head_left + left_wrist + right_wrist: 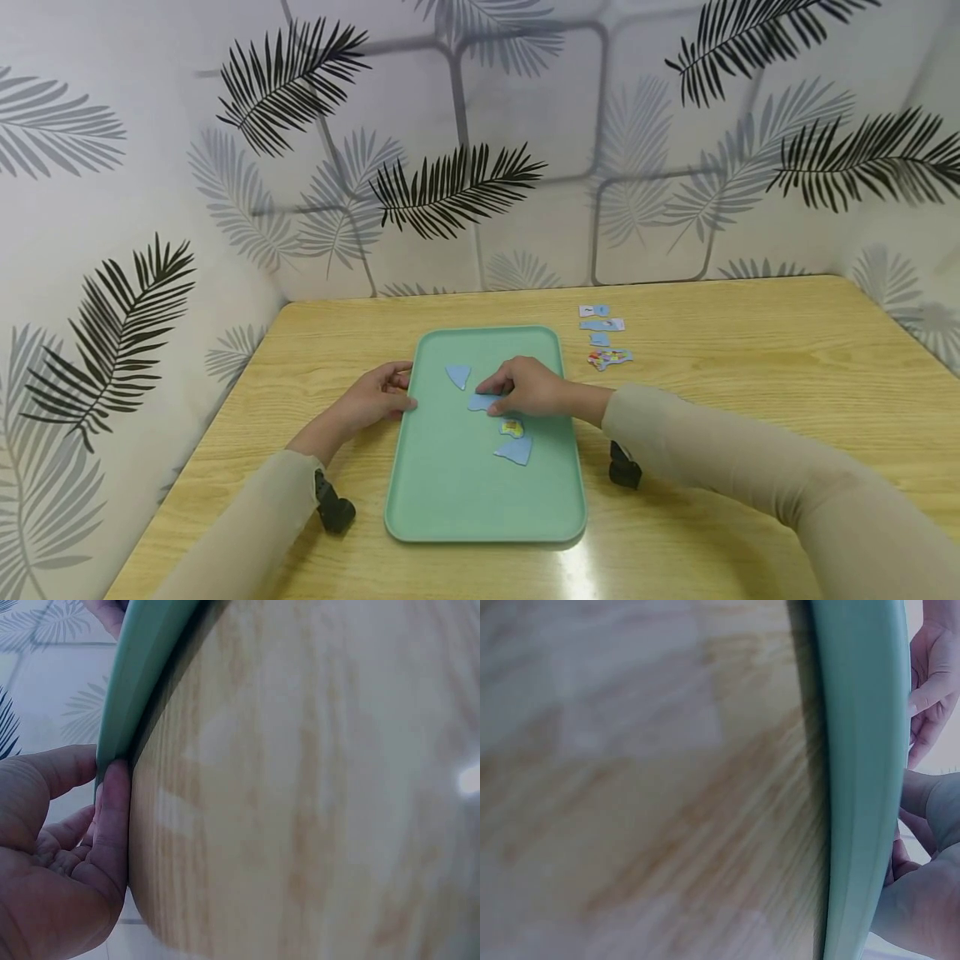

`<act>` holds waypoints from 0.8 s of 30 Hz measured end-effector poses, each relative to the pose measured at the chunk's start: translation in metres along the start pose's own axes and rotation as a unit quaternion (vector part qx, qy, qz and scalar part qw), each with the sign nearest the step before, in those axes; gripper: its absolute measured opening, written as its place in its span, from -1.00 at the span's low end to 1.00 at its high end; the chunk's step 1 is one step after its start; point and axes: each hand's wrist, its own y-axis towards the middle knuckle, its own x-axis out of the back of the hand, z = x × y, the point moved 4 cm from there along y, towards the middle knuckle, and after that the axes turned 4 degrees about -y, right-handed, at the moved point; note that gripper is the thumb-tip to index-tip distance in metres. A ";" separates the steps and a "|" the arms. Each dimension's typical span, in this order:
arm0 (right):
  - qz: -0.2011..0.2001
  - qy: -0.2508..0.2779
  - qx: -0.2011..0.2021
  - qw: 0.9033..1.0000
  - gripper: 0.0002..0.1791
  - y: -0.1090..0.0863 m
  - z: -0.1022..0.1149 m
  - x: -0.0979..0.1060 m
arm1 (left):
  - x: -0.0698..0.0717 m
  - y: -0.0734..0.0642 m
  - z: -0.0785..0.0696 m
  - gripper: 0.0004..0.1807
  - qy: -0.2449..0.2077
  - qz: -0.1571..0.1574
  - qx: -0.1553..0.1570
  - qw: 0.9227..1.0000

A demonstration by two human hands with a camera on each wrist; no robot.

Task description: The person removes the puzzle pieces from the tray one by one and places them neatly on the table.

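Observation:
A green tray lies on the wooden table. My left hand holds its left edge, thumb at the rim and fingers against the side, as the left wrist view also shows. Over the tray, my right hand pinches a light blue puzzle piece between thumb and fingers. A triangular blue piece sits farther back to the left. Nearer me are a small piece with a yellow picture and another blue piece, close together. In the right wrist view the tray's side wall hides the pieces.
Beyond the tray's back right corner, several more puzzle pieces lie in a column on the table, including a multicoloured one. A wall with a leaf pattern rises behind the table.

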 end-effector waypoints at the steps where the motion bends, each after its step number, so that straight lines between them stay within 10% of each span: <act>1: 0.001 0.001 0.000 1.000 -0.65 0.000 0.000 0.000 | 0.000 0.000 0.000 -0.28 0.001 -0.001 0.001 1.000; 24: -0.014 0.035 -0.009 0.999 -0.68 -0.009 -0.005 0.010 | 0.000 -0.001 0.000 -0.28 0.001 0.000 0.006 1.000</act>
